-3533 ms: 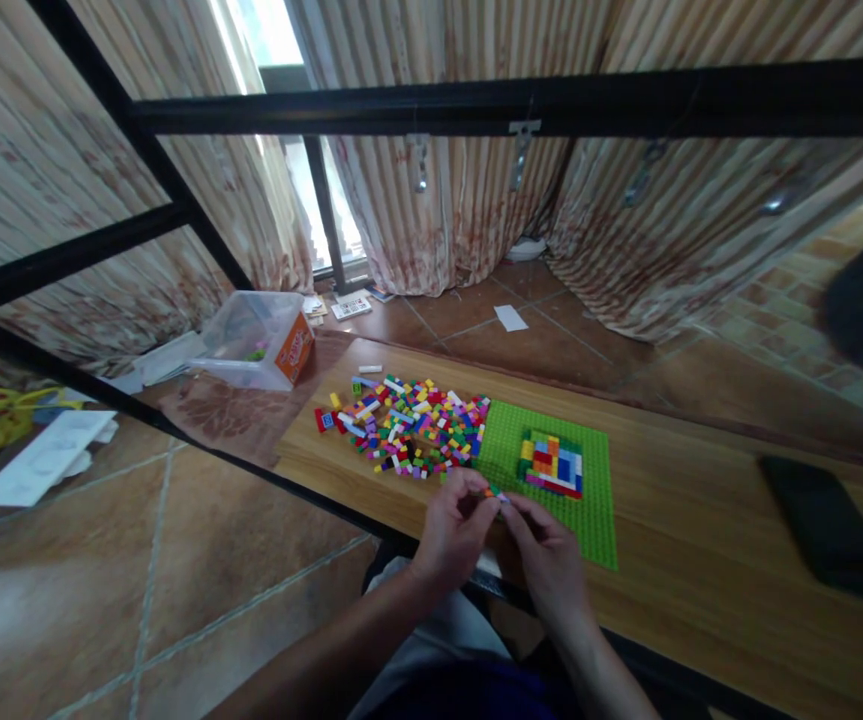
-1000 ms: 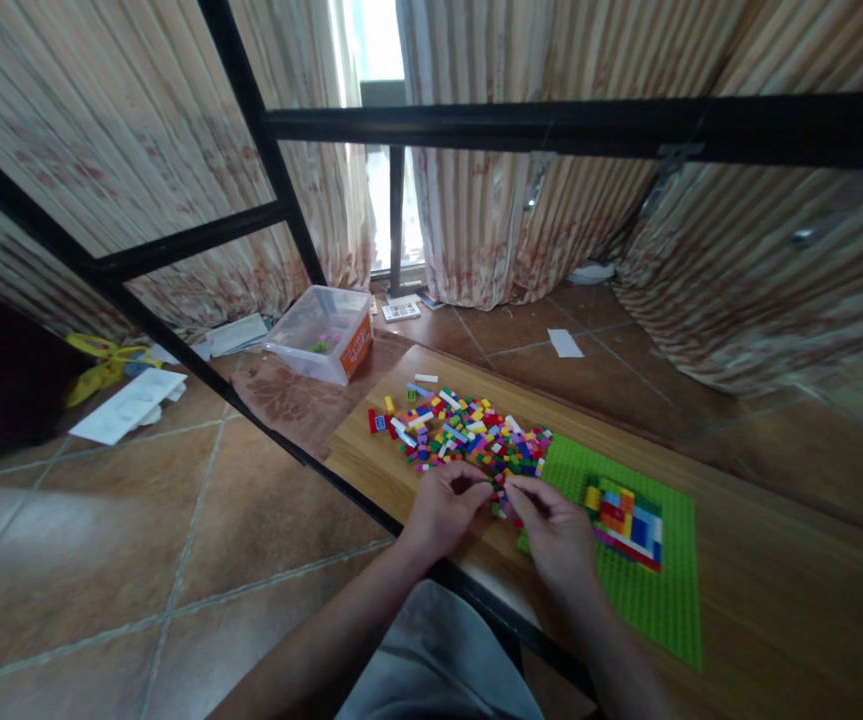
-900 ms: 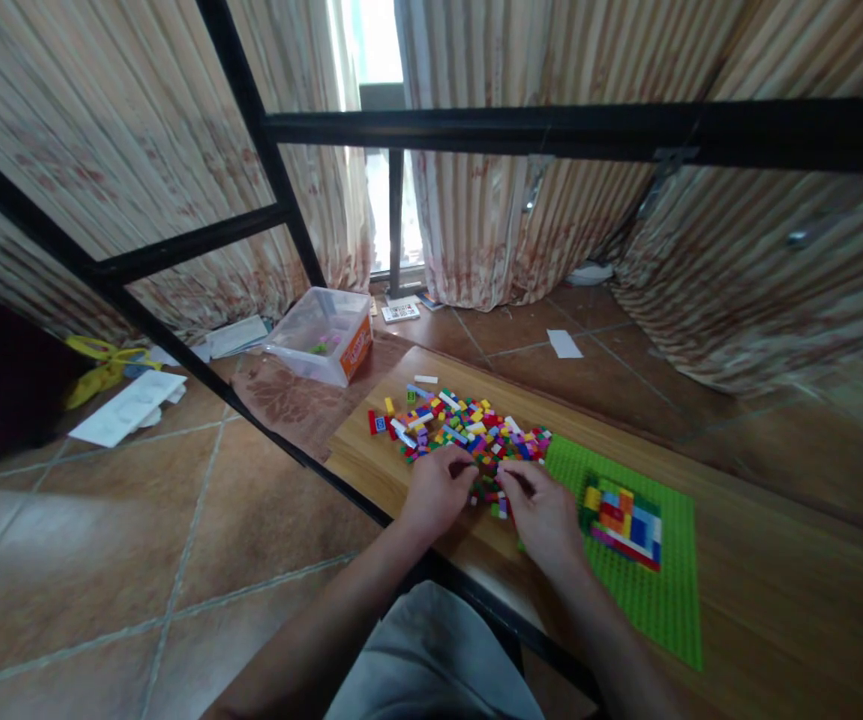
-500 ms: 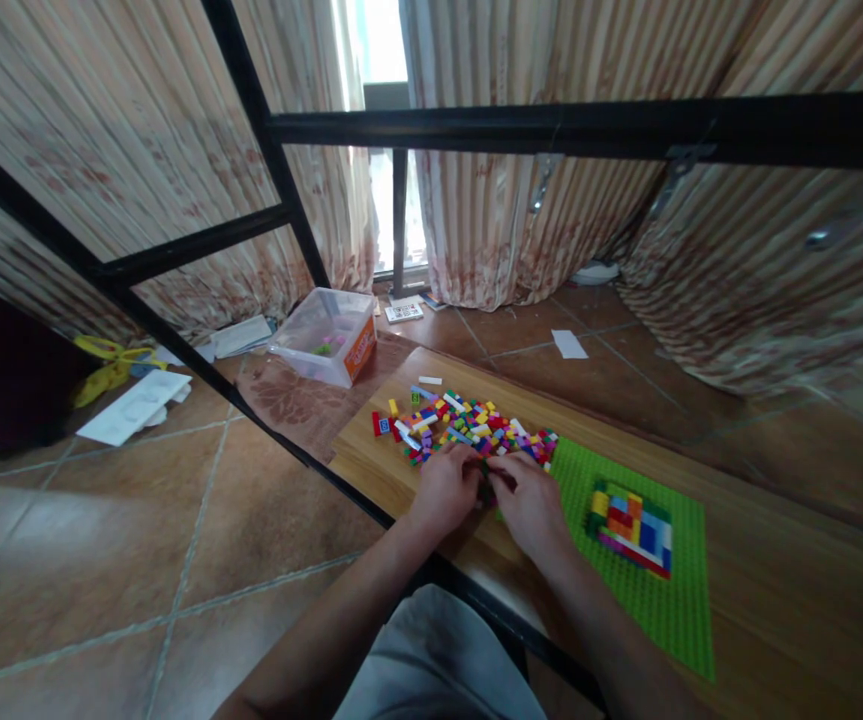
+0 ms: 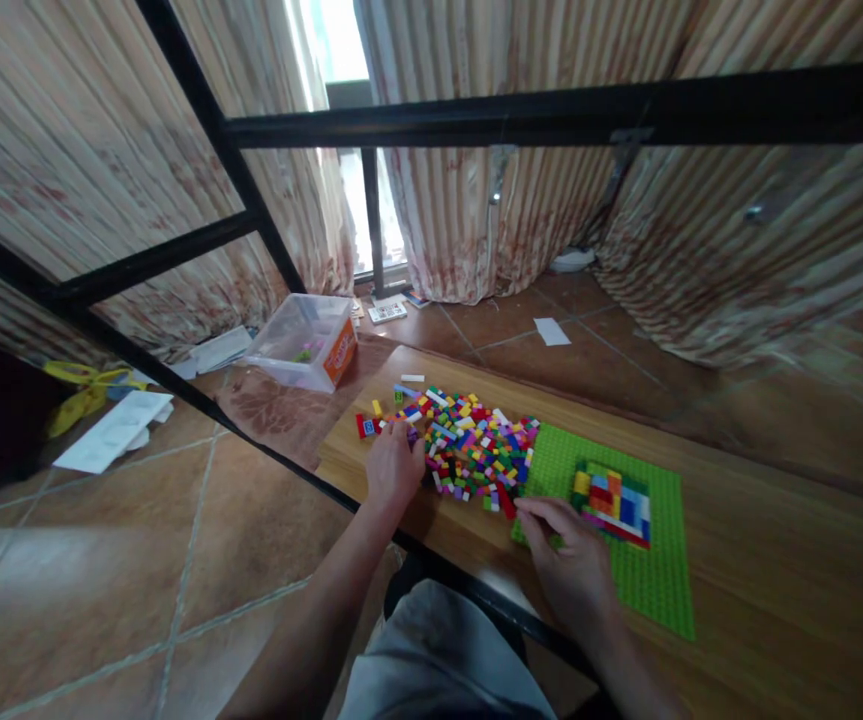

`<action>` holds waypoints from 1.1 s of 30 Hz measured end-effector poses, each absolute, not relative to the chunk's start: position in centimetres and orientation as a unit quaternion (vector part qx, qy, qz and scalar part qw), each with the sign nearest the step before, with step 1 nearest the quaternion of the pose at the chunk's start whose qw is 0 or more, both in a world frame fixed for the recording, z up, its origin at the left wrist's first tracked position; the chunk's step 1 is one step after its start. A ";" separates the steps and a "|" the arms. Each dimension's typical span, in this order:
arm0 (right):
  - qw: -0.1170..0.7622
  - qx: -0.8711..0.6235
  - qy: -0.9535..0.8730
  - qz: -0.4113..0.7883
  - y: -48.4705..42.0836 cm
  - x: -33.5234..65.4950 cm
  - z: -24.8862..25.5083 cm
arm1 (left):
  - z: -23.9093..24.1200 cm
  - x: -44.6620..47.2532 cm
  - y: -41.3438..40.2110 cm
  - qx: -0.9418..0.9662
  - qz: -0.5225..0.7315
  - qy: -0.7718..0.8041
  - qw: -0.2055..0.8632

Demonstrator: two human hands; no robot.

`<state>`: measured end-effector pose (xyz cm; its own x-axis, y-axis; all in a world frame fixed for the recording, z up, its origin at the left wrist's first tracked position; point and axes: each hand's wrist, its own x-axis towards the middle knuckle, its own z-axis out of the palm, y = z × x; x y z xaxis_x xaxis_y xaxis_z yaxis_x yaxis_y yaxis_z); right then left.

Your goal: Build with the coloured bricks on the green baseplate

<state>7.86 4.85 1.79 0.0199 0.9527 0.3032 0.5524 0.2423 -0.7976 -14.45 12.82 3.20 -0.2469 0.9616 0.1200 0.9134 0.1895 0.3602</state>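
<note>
A person seated at a wooden table [image 5: 761, 590] sorts through a heap of small coloured building bricks [image 5: 472, 445]. The left hand [image 5: 395, 468] rests at the heap's nine o'clock edge, fingers curled down onto the bricks; whether they pinch one cannot be told. The right hand [image 5: 573, 565] lies at the five o'clock side of the heap, on the near corner of a green baseplate [image 5: 645, 590], fingers loosely extended toward the bricks and close together, with nothing seen between them.

The step in hand looks like picking: the left hand searches the heap for a piece while the right waits by the plate. A partly built block of red, blue, yellow and white bricks [image 5: 612, 495] sits on the baseplate at three o'clock from the heap, just beside the right fingertips. The next move would likely call for a fine pinch on a single brick, lifted clear of its neighbours and carried over to that block, then pressed squarely onto the studs.

Around the work, a black metal frame [image 5: 476, 105] crosses the view overhead and at ten o'clock, and its lower bar runs along the table's near edge. On the tiled floor at eleven o'clock stands a clear plastic tub [image 5: 300, 340], with loose papers [image 5: 112, 430] farther left. Striped curtains [image 5: 551, 220] hang at twelve o'clock. Tightly packed bricks are the main hindrance to a clean pick.
</note>
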 end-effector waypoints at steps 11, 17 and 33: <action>0.450 -0.661 -0.567 0.198 -0.8 13.4 1.4 | 3.7 -14.7 13.2 0.623 0.335 0.700 0.096; 0.426 -0.741 -0.505 0.118 -2.9 19.8 -0.8 | 3.1 -8.4 10.4 0.602 0.400 0.572 0.387; 0.394 -0.738 -0.548 -0.003 -3.2 21.5 -2.0 | 2.3 2.2 14.8 0.652 0.332 0.497 0.465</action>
<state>21.55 -3.18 -2.00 0.4000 0.8060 0.4363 0.8108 -0.0892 -0.5786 2.17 14.81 2.32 0.2847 0.9582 -0.0295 0.3396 -0.0721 0.9378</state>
